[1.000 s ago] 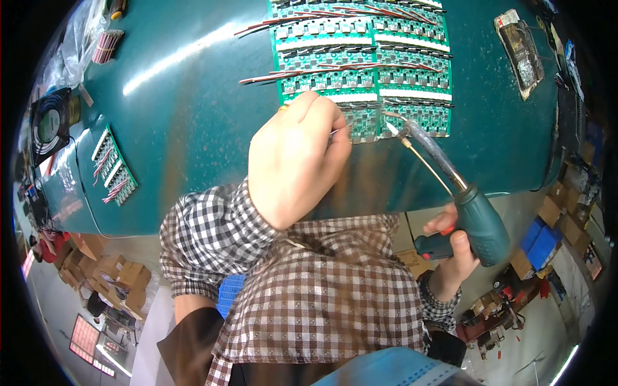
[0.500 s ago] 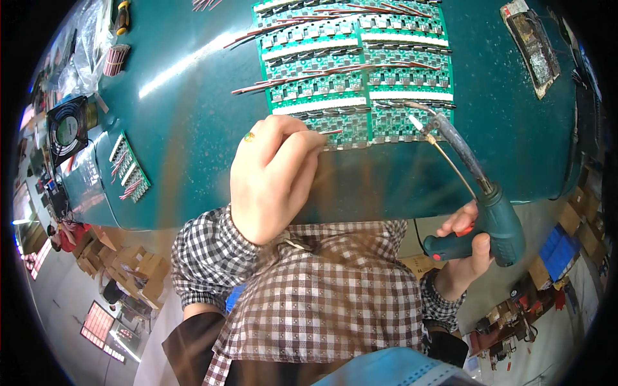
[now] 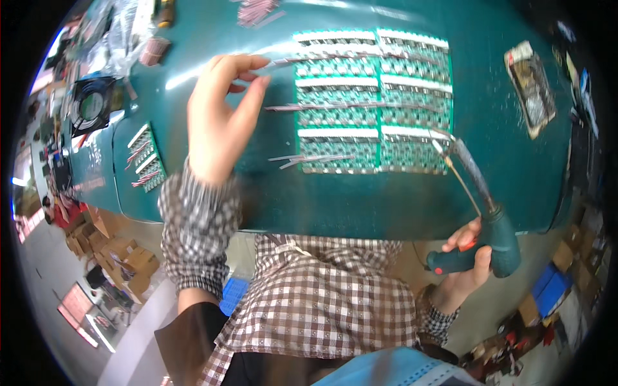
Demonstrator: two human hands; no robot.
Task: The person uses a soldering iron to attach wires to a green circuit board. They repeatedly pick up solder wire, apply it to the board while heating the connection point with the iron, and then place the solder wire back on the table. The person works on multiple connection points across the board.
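Note:
My left hand [image 3: 222, 116] is over the left side of the green table, thumb and forefinger apart, with nothing visible between them. Its fingertips are beside the ends of thin wires [image 3: 283, 62] lying across the upper part of a green circuit board panel [image 3: 335, 119]. More wires [image 3: 309, 158] rest on the panel's middle and lowest rows, sticking out past its left edge. My right hand [image 3: 468, 264] grips a dark green pistol-shaped soldering gun [image 3: 502, 241] below the table edge. Its bent metal tip [image 3: 444, 138] and thin solder tube reach over the panel's lower right part.
A worn block with a dirty silvery surface [image 3: 532, 90] lies at the right. On the left are a small wired circuit board [image 3: 147, 157], a black fan [image 3: 90, 106], a wire bundle [image 3: 154, 51] and plastic bags [image 3: 125, 38]. Loose wires [image 3: 256, 10] lie at the back.
My left hand has left the panel's lowest row and moved up and left, its fingers opening. Wires now lie uncovered on that row. The whole view has shifted. My right hand still holds the soldering gun.

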